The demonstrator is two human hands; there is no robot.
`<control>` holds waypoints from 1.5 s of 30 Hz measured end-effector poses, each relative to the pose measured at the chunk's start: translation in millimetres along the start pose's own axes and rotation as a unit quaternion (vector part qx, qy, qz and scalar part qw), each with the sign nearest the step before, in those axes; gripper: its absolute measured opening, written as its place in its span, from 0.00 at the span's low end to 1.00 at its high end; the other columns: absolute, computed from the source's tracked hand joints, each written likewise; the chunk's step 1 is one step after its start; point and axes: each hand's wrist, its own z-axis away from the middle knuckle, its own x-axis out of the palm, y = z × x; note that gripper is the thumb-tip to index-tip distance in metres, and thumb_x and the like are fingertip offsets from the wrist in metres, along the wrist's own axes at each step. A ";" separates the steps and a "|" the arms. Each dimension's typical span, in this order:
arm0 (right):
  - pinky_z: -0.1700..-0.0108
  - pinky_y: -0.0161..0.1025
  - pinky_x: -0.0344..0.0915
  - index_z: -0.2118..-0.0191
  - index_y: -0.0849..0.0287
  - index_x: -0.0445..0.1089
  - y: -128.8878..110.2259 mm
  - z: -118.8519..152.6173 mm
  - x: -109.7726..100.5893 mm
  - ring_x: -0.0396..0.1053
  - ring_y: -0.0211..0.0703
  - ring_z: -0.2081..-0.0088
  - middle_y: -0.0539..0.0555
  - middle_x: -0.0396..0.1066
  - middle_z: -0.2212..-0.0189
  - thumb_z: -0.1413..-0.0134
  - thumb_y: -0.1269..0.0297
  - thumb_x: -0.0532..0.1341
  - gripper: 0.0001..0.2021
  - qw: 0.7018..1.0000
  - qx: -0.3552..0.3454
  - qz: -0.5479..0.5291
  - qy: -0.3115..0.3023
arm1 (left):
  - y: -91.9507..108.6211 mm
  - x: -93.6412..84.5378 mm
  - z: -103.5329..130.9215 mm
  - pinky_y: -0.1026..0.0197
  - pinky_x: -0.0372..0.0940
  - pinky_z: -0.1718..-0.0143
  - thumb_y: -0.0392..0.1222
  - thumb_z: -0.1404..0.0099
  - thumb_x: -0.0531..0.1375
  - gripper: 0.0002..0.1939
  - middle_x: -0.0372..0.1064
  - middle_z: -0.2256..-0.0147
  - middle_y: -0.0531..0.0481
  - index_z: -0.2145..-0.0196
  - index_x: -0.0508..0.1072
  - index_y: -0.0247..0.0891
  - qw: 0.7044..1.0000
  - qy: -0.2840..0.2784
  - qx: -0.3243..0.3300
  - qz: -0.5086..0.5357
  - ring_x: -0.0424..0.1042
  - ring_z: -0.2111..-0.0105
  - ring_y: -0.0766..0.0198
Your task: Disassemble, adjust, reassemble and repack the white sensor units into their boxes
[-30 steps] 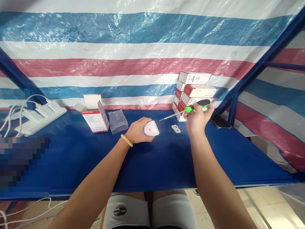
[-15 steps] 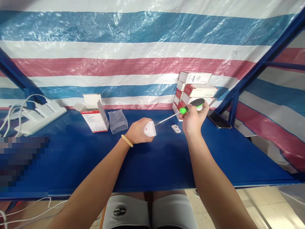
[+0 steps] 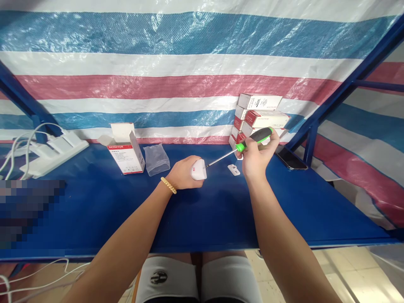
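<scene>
My left hand [image 3: 184,173] is closed around a white plastic detector [image 3: 198,170] with a small red mark, its end facing right. In my right hand [image 3: 258,158] is a screwdriver [image 3: 255,138] with a black and green handle. The metal shaft slants down to the left, and its tip meets the detector's right end; whether a screw sits there is too small to tell. Below the shaft, a small white plastic piece with cut-outs [image 3: 234,169] lies on the blue table [image 3: 208,219]. My fingers hide most of the detector's body.
An opened detector box [image 3: 126,159] stands at left beside a clear plastic bag [image 3: 157,160]. Several detector boxes [image 3: 267,119] are stacked behind my right hand, near a phone [image 3: 292,158]. At far left lies a white power strip [image 3: 55,153] with plugs and cables.
My right hand's fingers have shifted on the screwdriver handle, which has turned a little and sits slightly higher. The tip stays at the detector, and my left hand keeps its place.
</scene>
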 end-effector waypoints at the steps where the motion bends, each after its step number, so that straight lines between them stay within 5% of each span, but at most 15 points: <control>1: 0.82 0.32 0.59 0.42 0.43 0.43 1.5 -0.4 -0.8 0.63 0.33 0.82 0.44 0.65 0.74 0.48 0.58 0.58 0.30 1.000 -0.008 0.012 -0.003 | 0.2 -0.2 0.1 0.56 0.66 0.55 0.47 0.52 0.64 0.28 0.71 0.56 0.49 0.53 0.67 0.39 1.000 -0.002 0.000 0.000 0.72 0.58 0.57; 11: 0.81 0.35 0.61 0.39 0.43 0.39 4.3 -0.1 -1.5 0.64 0.36 0.82 0.47 0.65 0.72 0.45 0.54 0.56 0.32 0.998 -0.026 0.053 -0.009 | 2.5 -1.1 -1.5 0.56 0.66 0.55 0.49 0.52 0.64 0.28 0.71 0.55 0.49 0.53 0.66 0.40 1.000 -0.014 -0.019 -0.007 0.72 0.58 0.56; 19: 0.82 0.36 0.62 0.45 0.44 0.44 -3.6 -0.2 -3.7 0.65 0.35 0.83 0.47 0.67 0.69 0.50 0.55 0.63 0.32 0.998 -0.028 0.060 -0.010 | 4.8 -2.6 -1.7 0.55 0.67 0.54 0.51 0.49 0.63 0.29 0.70 0.52 0.49 0.49 0.65 0.43 0.997 -0.005 -0.054 -0.063 0.72 0.53 0.52; 26: 0.83 0.34 0.60 0.45 0.45 0.48 2.4 -4.6 -10.3 0.63 0.34 0.86 0.42 0.65 0.73 0.54 0.51 0.67 0.34 0.998 -0.006 0.051 -0.042 | 5.3 -2.3 -0.9 0.58 0.68 0.61 0.53 0.47 0.63 0.26 0.69 0.57 0.48 0.51 0.68 0.42 0.991 0.021 -0.051 -0.123 0.72 0.58 0.55; 34: 0.87 0.33 0.49 0.56 0.54 0.61 1.3 -21.8 -26.5 0.61 0.38 0.89 0.44 0.65 0.85 0.46 0.49 0.55 0.17 0.985 0.138 0.065 -0.077 | -2.7 -0.8 -1.7 0.58 0.67 0.60 0.50 0.46 0.63 0.23 0.69 0.58 0.47 0.53 0.69 0.41 0.984 0.046 -0.038 -0.167 0.70 0.55 0.55; 40: 0.85 0.35 0.48 0.75 0.53 0.59 2.7 -23.4 -32.5 0.53 0.36 0.90 0.41 0.49 0.93 0.52 0.51 0.62 0.14 0.983 0.117 0.136 -0.037 | -8.3 0.9 -2.4 0.56 0.67 0.60 0.48 0.46 0.63 0.23 0.70 0.58 0.45 0.52 0.70 0.40 0.979 0.035 -0.025 -0.199 0.70 0.55 0.53; 45: 0.81 0.38 0.55 0.80 0.55 0.64 3.5 -28.5 -45.1 0.60 0.41 0.86 0.48 0.58 0.93 0.50 0.46 0.60 0.19 0.921 0.198 0.329 -0.065 | -10.7 -2.2 -2.0 0.56 0.67 0.63 0.49 0.47 0.63 0.23 0.70 0.58 0.45 0.53 0.70 0.40 0.977 0.040 -0.043 -0.204 0.70 0.56 0.52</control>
